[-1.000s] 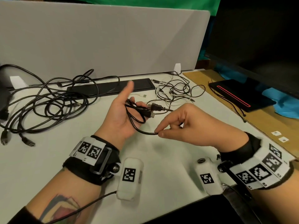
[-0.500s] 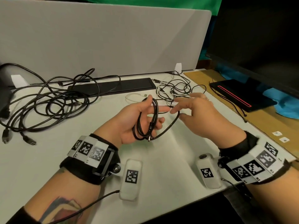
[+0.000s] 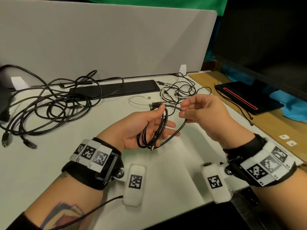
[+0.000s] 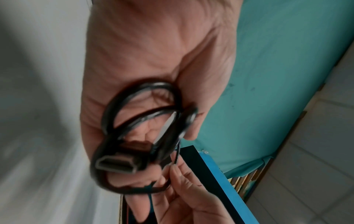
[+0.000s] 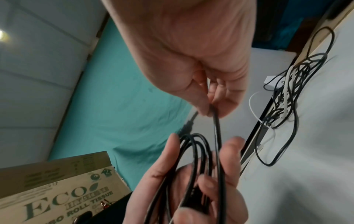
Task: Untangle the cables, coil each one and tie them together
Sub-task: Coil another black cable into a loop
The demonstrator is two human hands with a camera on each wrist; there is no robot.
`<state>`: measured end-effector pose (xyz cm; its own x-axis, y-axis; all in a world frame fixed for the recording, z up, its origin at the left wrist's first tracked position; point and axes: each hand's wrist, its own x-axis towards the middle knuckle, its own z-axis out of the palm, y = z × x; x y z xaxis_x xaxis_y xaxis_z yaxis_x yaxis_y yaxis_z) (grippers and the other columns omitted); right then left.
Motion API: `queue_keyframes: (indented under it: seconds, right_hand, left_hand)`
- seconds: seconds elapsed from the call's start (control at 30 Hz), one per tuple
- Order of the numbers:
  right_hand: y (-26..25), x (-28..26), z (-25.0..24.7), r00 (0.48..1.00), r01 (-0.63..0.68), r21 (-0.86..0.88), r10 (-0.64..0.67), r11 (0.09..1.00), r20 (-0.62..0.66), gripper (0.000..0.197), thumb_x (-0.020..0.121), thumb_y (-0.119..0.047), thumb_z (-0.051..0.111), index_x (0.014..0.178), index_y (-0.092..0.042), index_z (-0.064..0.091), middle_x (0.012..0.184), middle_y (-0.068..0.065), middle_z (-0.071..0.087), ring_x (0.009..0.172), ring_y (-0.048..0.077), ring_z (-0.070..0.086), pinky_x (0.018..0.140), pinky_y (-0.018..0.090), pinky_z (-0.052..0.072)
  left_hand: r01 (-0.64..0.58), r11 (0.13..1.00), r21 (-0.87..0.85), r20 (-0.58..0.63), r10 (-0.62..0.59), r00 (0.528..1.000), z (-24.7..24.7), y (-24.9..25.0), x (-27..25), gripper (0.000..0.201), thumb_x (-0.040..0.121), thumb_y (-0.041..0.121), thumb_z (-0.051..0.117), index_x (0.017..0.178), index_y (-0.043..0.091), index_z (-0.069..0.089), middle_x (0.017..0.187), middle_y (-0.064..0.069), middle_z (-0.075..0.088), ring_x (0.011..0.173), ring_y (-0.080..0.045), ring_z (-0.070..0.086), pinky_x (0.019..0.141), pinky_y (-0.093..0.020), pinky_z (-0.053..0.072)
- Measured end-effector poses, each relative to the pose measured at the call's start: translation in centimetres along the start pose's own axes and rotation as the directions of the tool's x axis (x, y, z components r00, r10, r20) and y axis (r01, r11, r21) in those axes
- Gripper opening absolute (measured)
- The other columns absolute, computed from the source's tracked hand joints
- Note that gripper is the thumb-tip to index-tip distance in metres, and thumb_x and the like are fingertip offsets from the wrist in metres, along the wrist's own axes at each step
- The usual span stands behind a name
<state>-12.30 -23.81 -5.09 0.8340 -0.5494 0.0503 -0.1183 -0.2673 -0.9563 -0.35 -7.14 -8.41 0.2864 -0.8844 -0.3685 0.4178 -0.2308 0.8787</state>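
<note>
A short black cable (image 3: 156, 130) hangs in a small coil over the table. My left hand (image 3: 164, 118) holds that coil, palm up, thumb pressing its top and fingers behind it. An outer loop swings right to my right hand (image 3: 182, 112), which pinches the strand between thumb and forefinger just right of the coil's top. In the left wrist view the coil (image 4: 141, 119) lies across the palm, with a flat metal plug (image 4: 116, 165) at its lower end. The right wrist view shows the pinched strand (image 5: 217, 133) running down into the left hand (image 5: 191, 181).
A big tangle of thick black cables (image 3: 46, 110) lies at the table's left. A smaller tangle of thin black and white cables (image 3: 176, 93) sits behind the hands, beside a flat black bar (image 3: 116, 88). A grey divider (image 3: 99, 44) closes the back; a dark monitor (image 3: 265, 39) stands at right.
My right hand has carried the loose strand from low in front of the coil up to its top. The left hand's thumb has come down onto the coil.
</note>
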Motion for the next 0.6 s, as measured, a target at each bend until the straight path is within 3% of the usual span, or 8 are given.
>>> queue_keyframes:
  seconds: [0.07,0.17,0.33,0.4,0.43,0.5,0.57,0.6]
  right_hand:
    - [0.0,-0.2,0.4,1.0,0.011,0.068,-0.01,0.998,-0.008,0.027,0.085,0.014,0.066,0.105,-0.003,0.07,0.089,0.011,0.062,0.081,0.023,0.063,0.072,0.032,0.059]
    - [-0.2,-0.5,0.8,0.995,0.102,0.109,-0.099,0.989,-0.034,0.029,0.09,0.014,0.06,0.108,-0.006,0.069,0.092,0.011,0.055,0.084,0.023,0.06,0.079,0.04,0.062]
    - [-0.7,-0.4,0.1,0.959,0.269,-0.046,-0.272,0.962,-0.083,0.024,0.089,0.003,0.069,0.101,-0.016,0.075,0.091,0.017,0.068,0.081,0.029,0.066,0.075,0.034,0.062]
    - [-0.7,-0.3,-0.1,0.935,0.325,-0.202,-0.347,0.924,-0.081,0.024,0.088,-0.002,0.072,0.103,-0.02,0.078,0.092,0.005,0.069,0.085,0.021,0.066,0.078,0.035,0.061]
    - [-0.6,-0.3,-0.1,0.925,0.345,-0.26,-0.374,0.902,-0.072,0.025,0.087,-0.003,0.073,0.104,-0.022,0.078,0.092,-0.002,0.066,0.086,0.014,0.064,0.08,0.037,0.059]
    - [-0.6,-0.4,-0.2,0.912,0.372,-0.302,-0.406,0.878,-0.057,0.028,0.087,-0.003,0.073,0.105,-0.023,0.078,0.092,-0.009,0.061,0.087,0.003,0.059,0.079,0.037,0.057]
    - [-0.6,-0.4,-0.4,0.892,0.407,-0.351,-0.449,0.843,-0.043,0.028,0.089,-0.003,0.071,0.105,-0.025,0.078,0.092,-0.011,0.057,0.087,-0.004,0.054,0.077,0.03,0.055]
    - [-0.5,-0.4,-0.4,0.881,0.425,-0.386,-0.472,0.819,-0.032,0.028,0.089,-0.003,0.071,0.106,-0.024,0.078,0.091,-0.011,0.056,0.086,-0.007,0.053,0.076,0.025,0.053]
  left_hand:
    - [0.016,1.0,-0.004,0.029,-0.016,0.999,-0.1,-0.1,0.0,0.082,0.082,0.064,0.055,0.13,-0.002,0.057,0.123,-0.021,0.069,0.074,-0.013,0.061,0.058,-0.025,0.053]
    - [-0.001,0.998,-0.066,-0.03,-0.001,1.0,-0.1,-0.1,0.4,0.08,0.081,0.064,0.053,0.127,-0.001,0.061,0.12,-0.02,0.07,0.069,-0.011,0.062,0.058,-0.026,0.054]
    - [-0.019,0.967,-0.252,-0.037,0.01,0.999,0.0,-0.1,0.5,0.079,0.083,0.065,0.049,0.129,0.001,0.06,0.122,-0.019,0.07,0.078,-0.015,0.066,0.066,-0.026,0.058]
    - [-0.007,0.958,-0.286,-0.023,0.0,1.0,0.0,-0.3,0.7,0.071,0.093,0.063,0.041,0.125,0.004,0.062,0.123,-0.018,0.07,0.089,-0.018,0.063,0.072,-0.026,0.057]
    - [-0.009,0.955,-0.295,-0.031,0.0,1.0,-0.1,-0.4,0.7,0.065,0.098,0.06,0.037,0.123,0.006,0.063,0.122,-0.018,0.07,0.096,-0.021,0.063,0.076,-0.028,0.058]
    - [-0.014,0.953,-0.302,-0.022,0.008,1.0,-0.4,-0.5,0.6,0.049,0.103,0.05,0.038,0.117,0.011,0.062,0.124,-0.018,0.069,0.111,-0.032,0.067,0.088,-0.043,0.056]
    - [0.025,0.946,-0.323,0.085,0.002,0.996,-0.5,-0.3,0.1,0.025,0.102,0.035,0.046,0.115,0.016,0.058,0.128,-0.021,0.066,0.118,-0.044,0.063,0.09,-0.057,0.055]
    - [0.045,0.943,-0.331,0.13,-0.002,0.992,-0.6,-0.2,-0.1,0.018,0.099,0.026,0.051,0.113,0.017,0.056,0.127,-0.022,0.067,0.118,-0.046,0.062,0.087,-0.058,0.056]
